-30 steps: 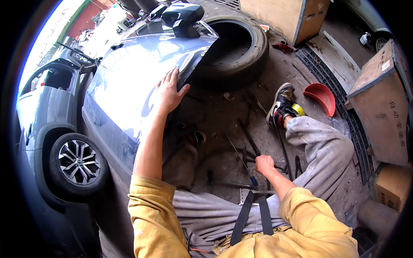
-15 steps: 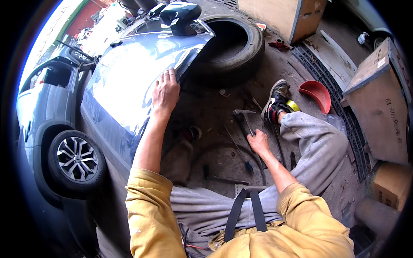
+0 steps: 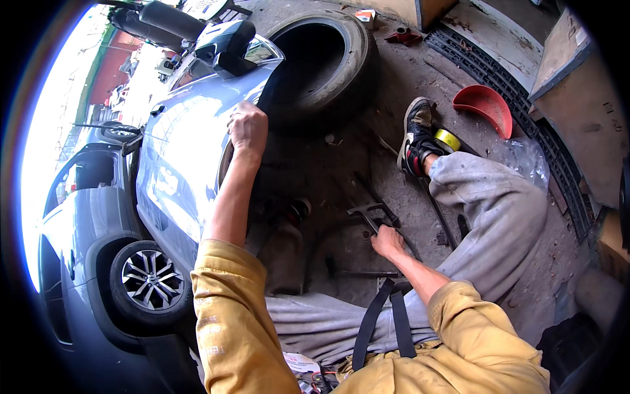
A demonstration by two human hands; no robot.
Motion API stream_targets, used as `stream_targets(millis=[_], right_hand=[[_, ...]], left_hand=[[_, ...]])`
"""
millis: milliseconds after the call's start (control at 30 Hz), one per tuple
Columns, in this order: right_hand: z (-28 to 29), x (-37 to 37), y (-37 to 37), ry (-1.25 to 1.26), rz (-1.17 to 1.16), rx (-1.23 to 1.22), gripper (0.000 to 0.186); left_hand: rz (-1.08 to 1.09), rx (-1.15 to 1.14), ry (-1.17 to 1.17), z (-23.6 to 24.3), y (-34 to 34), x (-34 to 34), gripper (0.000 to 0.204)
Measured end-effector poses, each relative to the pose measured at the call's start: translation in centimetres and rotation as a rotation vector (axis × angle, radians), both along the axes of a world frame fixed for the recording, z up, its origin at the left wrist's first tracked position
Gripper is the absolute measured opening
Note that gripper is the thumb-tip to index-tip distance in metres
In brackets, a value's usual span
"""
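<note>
A blue-grey car door with a side mirror leans at my left, its upper end by a loose tyre. My left hand is at the door's inner edge, its fingers curled against it; the fingertips are hidden. Above the floor between my legs, my right hand is closed around the handle of a hammer. The hammer's head points away from me, toward the door side. Long thin tools lie on the floor around it, among them a dark bar.
A grey car stands at far left. To the right are my shoe, a yellow tape roll, a red curved tray, clear plastic, a black ribbed strip and a wooden crate.
My left hand has gone from lying flat on the panel to curled fingers at its edge. My right hand and the hammer have come slightly nearer. The view has shifted.
</note>
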State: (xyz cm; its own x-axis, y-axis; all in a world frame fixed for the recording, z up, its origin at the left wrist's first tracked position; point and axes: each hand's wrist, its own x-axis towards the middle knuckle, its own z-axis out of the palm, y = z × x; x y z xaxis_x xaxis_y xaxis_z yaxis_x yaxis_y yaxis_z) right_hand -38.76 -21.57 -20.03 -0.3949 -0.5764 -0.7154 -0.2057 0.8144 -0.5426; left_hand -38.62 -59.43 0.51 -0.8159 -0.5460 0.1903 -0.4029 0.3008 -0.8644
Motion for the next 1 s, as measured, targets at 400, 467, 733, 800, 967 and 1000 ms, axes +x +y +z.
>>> stream_targets(millis=[400, 467, 733, 800, 967, 1000], right_hand=[[10.1, -1.7, -9.4, -1.196, -0.576, -0.752, 0.024], [12.7, -1.4, -12.7, -1.398, -0.643, -0.724, 0.024], [17.1, -0.8, -19.3, -1.615, -0.681, -0.780, 0.023], [17.3, -0.8, -19.3, -1.569, -0.641, -0.774, 0.023], [15.2, -0.9, -21.1, -1.496, -1.008, -0.620, 0.018], [15.9, -1.2, -22.2, -1.535, -1.122, -0.620, 0.016]], left_hand=[[-0.145, 1.091, 0.754, 5.5, 0.5, 8.9, 0.041], [-0.134, 1.173, 0.841, 5.7, 0.4, 9.7, 0.041], [-0.103, 1.192, 0.855, 5.4, 1.2, 8.1, 0.040], [-0.097, 1.222, 0.892, 4.9, 0.3, 9.0, 0.040], [-0.117, 1.207, 0.888, 5.0, 0.7, 8.4, 0.039], [-0.113, 1.191, 0.885, 5.0, 0.7, 8.4, 0.039]])
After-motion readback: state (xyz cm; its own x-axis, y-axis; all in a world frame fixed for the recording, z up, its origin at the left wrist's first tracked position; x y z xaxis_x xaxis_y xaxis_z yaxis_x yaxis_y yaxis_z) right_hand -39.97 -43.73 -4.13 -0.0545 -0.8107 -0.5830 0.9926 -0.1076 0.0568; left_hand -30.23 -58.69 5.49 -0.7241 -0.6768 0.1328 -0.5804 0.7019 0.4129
